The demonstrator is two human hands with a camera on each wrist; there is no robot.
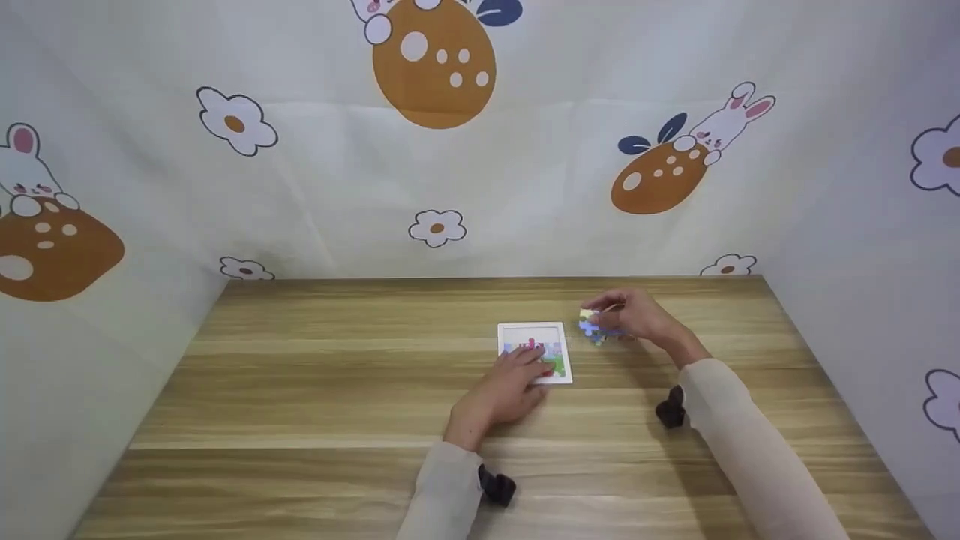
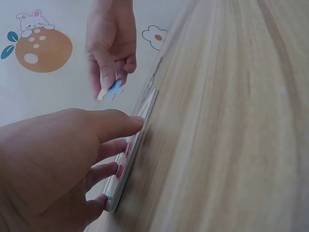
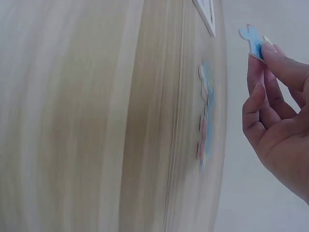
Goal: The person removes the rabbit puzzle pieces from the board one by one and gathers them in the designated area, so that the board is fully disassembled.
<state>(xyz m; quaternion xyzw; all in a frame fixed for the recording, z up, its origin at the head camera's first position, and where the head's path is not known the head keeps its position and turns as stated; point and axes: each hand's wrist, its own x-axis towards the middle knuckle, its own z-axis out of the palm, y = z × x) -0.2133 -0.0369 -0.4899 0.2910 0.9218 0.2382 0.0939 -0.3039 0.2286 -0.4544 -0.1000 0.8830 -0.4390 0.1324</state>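
A small jigsaw tray with a white border [image 1: 531, 325] lies on the table, its near part filled with colourful pieces and its far part bare. My left hand [image 1: 504, 386] rests on the tray, fingers spread over the filled part. In the left wrist view the thumb [image 2: 120, 123] lies along the tray's edge. Right of the tray, my right hand [image 1: 637, 315] pinches a blue and pale yellow puzzle piece [image 3: 253, 41] between thumb and fingers, raised off the table. Beneath this hand lie several loose puzzle pieces [image 3: 207, 92], partly hidden by it in the head view.
The wood-grain table [image 1: 300, 397] runs back to a pale curtain [image 1: 322, 172] printed with rabbits and flowers, which also hangs at both sides. A black wrist mount [image 1: 496, 486] sits on the left sleeve, another mount [image 1: 671, 407] on the right.
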